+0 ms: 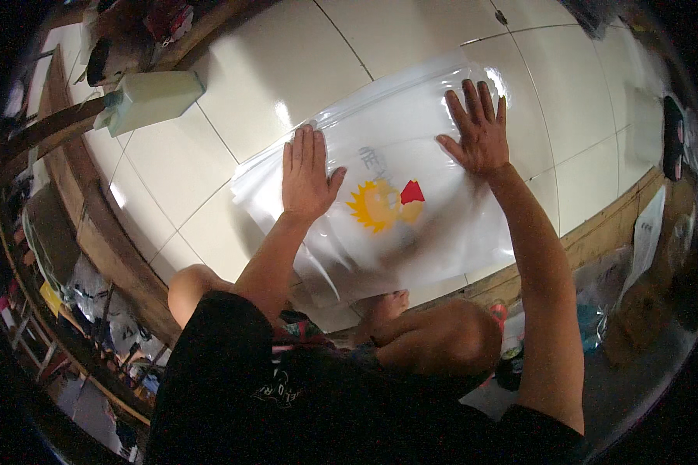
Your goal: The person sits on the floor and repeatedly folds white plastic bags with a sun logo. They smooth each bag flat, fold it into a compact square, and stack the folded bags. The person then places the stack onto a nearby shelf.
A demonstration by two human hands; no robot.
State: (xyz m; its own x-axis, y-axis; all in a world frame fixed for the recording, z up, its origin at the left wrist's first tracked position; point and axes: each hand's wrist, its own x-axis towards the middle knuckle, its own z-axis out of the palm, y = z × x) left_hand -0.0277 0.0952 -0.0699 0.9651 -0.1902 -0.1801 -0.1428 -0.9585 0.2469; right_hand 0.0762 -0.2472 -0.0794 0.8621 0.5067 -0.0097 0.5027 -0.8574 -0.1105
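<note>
A stack of clear plastic sheets or bags (434,248) lies on the tiled floor in front of me, printed with a yellow, spiky-edged figure and a red patch. My left hand (309,177) rests flat on its left part, fingers together and stretched toward the far edge. Near the far right corner my right hand (479,132) presses down flat with its fingers spread. Neither hand grips anything. Several layers show along the far and left edges, and the near side reaches close to my bare foot (389,306).
At the upper left a pale translucent jug (157,101) lies beside wooden beams. A wooden beam (605,213) borders the floor on the right, with plastic wrapping near it. Mixed clutter fills the left rim. White tiles (287,46) extend beyond the plastic.
</note>
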